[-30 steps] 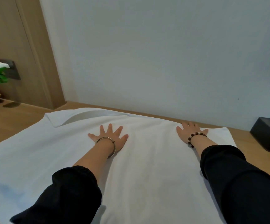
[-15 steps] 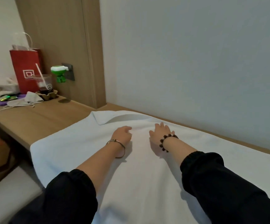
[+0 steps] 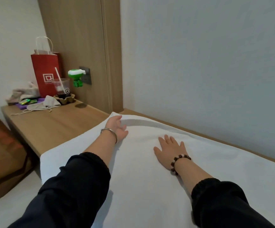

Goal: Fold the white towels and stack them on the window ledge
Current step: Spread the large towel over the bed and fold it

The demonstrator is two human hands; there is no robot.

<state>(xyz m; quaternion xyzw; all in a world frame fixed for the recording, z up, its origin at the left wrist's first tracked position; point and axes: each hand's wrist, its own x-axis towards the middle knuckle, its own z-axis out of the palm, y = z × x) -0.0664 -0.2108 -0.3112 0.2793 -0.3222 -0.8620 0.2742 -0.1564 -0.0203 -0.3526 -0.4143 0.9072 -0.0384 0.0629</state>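
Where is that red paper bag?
Far left in the head view, the red paper bag stands on the wooden ledge, just behind the plastic cup.

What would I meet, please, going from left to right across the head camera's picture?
In order: brown bag, red paper bag, green plug-in gadget, left hand, right hand; both hands lie on the white towel.

Swung the view leftward, bringing the red paper bag (image 3: 44, 76) and the plastic cup (image 3: 62, 88) with its straw into sight. Drew both hands in from a wide spread to the middle of the white towel (image 3: 141, 178), then parted them again: left hand (image 3: 117, 127) out to the folded-back corner, right hand (image 3: 169, 150) laid flat with fingers (image 3: 167, 140) spread.
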